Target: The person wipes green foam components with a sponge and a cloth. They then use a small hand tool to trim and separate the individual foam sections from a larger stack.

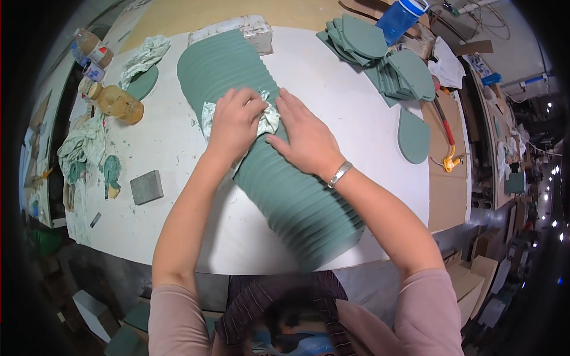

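Note:
A long row of overlapping green, round-ended flat pieces [285, 184] runs slantwise across the white table, from the far middle toward the near edge. On its middle, my left hand [236, 121] is closed on a crumpled pale cloth [209, 117], pressing it against the pieces. Part of the cloth bunches out beside my fingers. My right hand [307, 137], with a silver bracelet at the wrist, lies flat on the row's right side with its fingers stretched out. Its fingertips are close to the cloth.
At the far right lie more green pieces [409, 74] in piles, beside a blue container [399, 22]. A grey block [146, 187], a stained rag [83, 145] and a jar of yellowish stuff [119, 104] are on the left. A white-wrapped block [259, 37] stands behind the row.

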Demonstrator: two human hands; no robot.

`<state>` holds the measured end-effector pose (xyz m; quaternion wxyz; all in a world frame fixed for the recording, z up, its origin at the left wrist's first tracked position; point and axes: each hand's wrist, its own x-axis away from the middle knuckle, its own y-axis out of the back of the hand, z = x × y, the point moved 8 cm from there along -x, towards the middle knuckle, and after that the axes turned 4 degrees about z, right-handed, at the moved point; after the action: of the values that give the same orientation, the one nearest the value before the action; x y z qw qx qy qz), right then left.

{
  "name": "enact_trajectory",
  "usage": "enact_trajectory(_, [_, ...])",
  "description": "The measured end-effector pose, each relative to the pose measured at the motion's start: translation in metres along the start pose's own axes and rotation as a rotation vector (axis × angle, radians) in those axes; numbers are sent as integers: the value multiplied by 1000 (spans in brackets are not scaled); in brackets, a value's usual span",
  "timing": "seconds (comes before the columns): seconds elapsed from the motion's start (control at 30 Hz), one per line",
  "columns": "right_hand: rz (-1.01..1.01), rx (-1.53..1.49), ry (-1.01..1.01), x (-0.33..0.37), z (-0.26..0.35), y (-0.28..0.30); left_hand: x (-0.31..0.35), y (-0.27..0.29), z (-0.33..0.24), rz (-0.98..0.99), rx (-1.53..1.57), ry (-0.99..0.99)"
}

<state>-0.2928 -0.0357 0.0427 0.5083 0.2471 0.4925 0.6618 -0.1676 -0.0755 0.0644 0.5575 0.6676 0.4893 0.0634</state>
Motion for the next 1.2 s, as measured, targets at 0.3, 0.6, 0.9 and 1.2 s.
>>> enact_trajectory(0.3, [-31,-6,-12,6,-17,3,15,32,29,-10,109,243])
enact_trajectory(0.6, [20,-56,-52,6,-25,-2,24,15,24,67,-78,197])
enact_trajectory(0.9, [30,-325,-17,-3,-23,-6,-25,-19,-20,48,-103,108])
enact_trajectory(1.2, [317,-1072,-240,45,-78,-20,81,68,48,-198,213,893])
